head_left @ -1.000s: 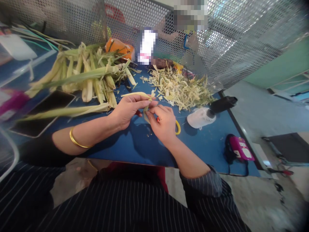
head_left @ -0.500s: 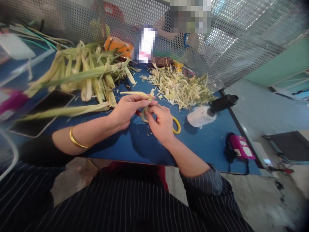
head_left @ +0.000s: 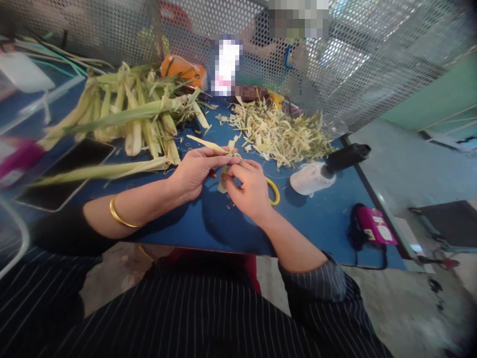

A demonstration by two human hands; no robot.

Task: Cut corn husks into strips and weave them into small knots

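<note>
Above the blue table (head_left: 238, 228), my left hand (head_left: 192, 171) pinches a pale yellow-green leaf strip (head_left: 208, 144) between thumb and fingers. One end of the strip sticks out to the left, and near the fingertips it looks folded or knotted. My right hand (head_left: 249, 189) meets it from the right, its thumb and forefinger closed on the strip's lower, greener end (head_left: 222, 184). A yellow ring-shaped handle (head_left: 275, 191) shows just behind my right hand; the rest of it is hidden.
Thick pale green stalks (head_left: 130, 114) lie piled at left, one across a dark phone-like slab (head_left: 63, 174). Shredded strips (head_left: 283, 132) form a heap behind my hands. To the right are a white thread spool (head_left: 311, 179), a black cone (head_left: 348, 156) and a magenta box (head_left: 376, 226). Perforated metal screen (head_left: 208, 20) stands behind.
My right thumb and fingers have shifted slightly on the strip, whose lower end now hangs straighter. The left-pointing end tilts up a little more. The view has moved slightly.
</note>
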